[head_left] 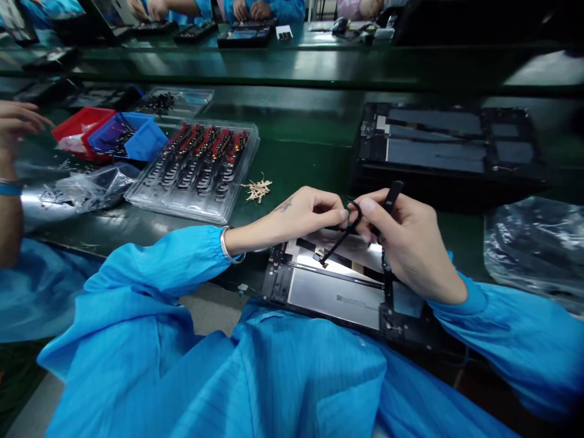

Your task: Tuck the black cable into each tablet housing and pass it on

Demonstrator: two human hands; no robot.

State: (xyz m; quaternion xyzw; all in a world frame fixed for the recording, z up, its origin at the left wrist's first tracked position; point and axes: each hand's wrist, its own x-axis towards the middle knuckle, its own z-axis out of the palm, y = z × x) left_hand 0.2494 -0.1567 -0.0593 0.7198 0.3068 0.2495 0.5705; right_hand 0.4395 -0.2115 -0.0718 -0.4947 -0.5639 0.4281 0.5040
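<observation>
An opened tablet-like device [337, 297] lies at the bench's front edge, its silvery battery panels showing. Above its upper part, my left hand [310, 213] is closed, thumb and forefinger pinching the end of a thin black flex cable [340, 243]. The cable curves down over the device to a small connector. My right hand [406, 243] is closed beside it, with fingertips at the same cable and a black tool, perhaps tweezers [393, 193], held between thumb and fingers. Its lower fingers are partly hidden.
Clear trays [201, 176] of small parts stand left, beyond them a blue bin [146, 139] and red bin [82, 131]. Wooden bits [258, 190] lie nearby. Stacked devices [438, 143] stand back right, a plastic bag [538, 243] right. Another person's hand [18, 125] is far left.
</observation>
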